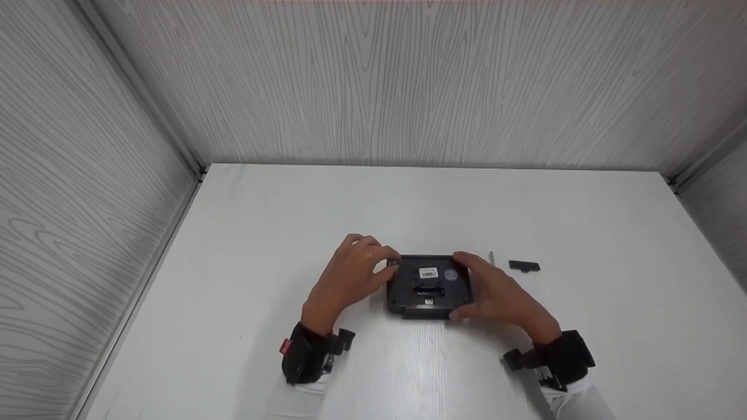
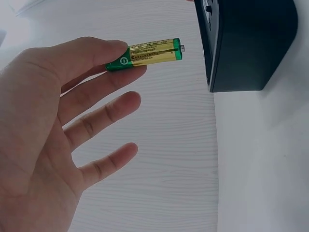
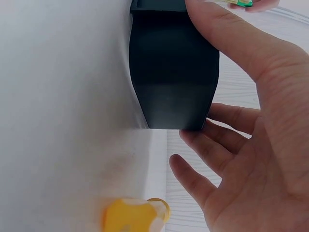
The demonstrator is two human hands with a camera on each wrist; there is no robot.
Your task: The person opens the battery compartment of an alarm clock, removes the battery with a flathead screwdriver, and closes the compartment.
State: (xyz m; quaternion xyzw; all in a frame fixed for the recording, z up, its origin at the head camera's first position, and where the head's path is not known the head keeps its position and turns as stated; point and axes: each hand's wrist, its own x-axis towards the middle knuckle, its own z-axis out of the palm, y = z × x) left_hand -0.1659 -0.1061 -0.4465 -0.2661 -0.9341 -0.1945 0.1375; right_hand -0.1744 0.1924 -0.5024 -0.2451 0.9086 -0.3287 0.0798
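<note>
A black boxy device (image 1: 405, 286) rests on the table with its back facing up, showing a barcode label, a round sticker and an uncovered battery slot (image 1: 429, 290). My right hand (image 1: 499, 294) grips its right end, thumb at the near edge and fingertips at the far edge. Between the thumb and index finger of my left hand (image 1: 353, 271) I pinch a green-and-gold battery (image 2: 154, 52). Its metal nub points toward the device, with a gap between them in the left wrist view. The other left fingers are spread apart.
Right of the device lies a small black battery cover (image 1: 524, 266) with a tab. A thin grey rod (image 1: 491, 257) shows just beyond my right hand. The right wrist view has a yellow-and-white object (image 3: 133, 215) low down. Wood-grain panels (image 1: 362, 87) enclose the white table (image 1: 204, 280).
</note>
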